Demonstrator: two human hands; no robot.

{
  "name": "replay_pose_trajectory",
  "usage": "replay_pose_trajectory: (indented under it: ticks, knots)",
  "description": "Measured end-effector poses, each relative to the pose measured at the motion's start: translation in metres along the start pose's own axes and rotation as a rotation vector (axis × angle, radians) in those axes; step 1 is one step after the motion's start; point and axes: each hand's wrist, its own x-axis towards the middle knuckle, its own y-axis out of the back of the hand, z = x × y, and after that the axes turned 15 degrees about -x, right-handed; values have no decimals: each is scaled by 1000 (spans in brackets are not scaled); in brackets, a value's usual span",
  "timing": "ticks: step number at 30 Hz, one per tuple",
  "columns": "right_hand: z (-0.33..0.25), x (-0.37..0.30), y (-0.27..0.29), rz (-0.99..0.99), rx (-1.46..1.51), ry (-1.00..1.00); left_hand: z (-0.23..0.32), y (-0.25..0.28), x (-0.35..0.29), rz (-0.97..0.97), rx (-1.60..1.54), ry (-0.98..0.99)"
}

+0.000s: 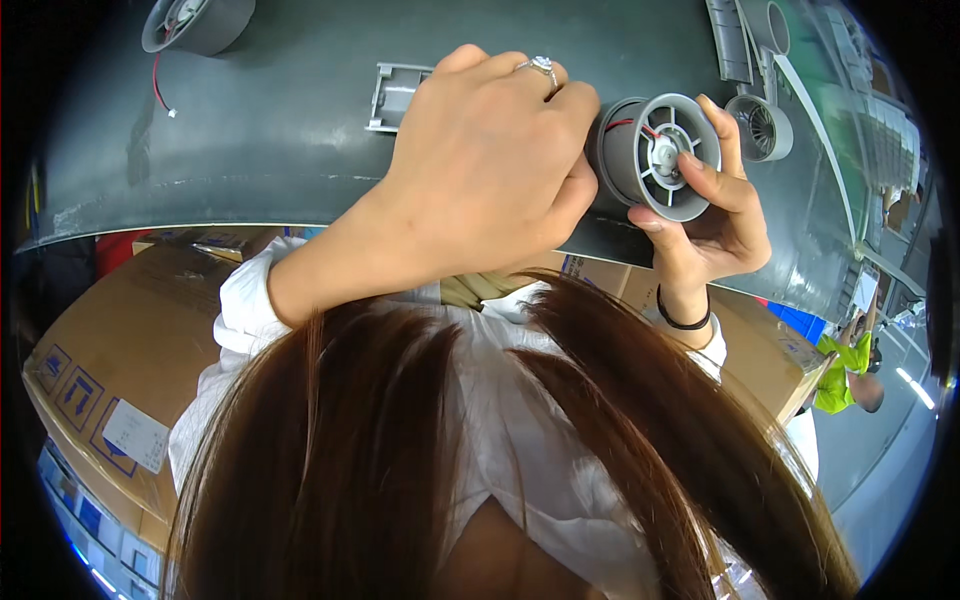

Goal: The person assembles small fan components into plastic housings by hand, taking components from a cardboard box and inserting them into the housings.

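My right hand (720, 215) grips a grey round fan housing (622, 165) by its rim, with the thumb and a finger at its open end. Inside that end, white spokes run to a hub, and a short red wire shows. Curled into a fist, my left hand (500, 150) is right beside the housing's left side. Its fingertips are turned away from view, so whatever they hold is hidden. Partly covered by the left hand, a grey rectangular frame (385, 98) lies on the dark table (270, 130).
At the far left stands another grey fan housing (225, 25) with a red and black wire and white plug. Grey parts with round ends (770, 135) lie at the right. Cardboard boxes (140, 330) stand below the table edge. A person in a yellow-green top (845, 375) is farther off right.
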Motion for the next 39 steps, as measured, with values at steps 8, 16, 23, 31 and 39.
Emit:
replay_pose_trajectory:
  ticks: [8,16,23,31,39]
  knots:
    - [9,9,7,-50,107,20,-1,6,3,-64,-14,-40]
    - [21,19,16,-147,116,97,-3,5,3,-27,-55,-37]
    - [25,30,22,-288,127,133,-2,5,2,-17,-46,-49]
    - [10,22,11,-181,161,102,-1,0,-2,65,-25,-74]
    - [-7,13,6,-117,39,21,-1,1,-5,76,4,-104]
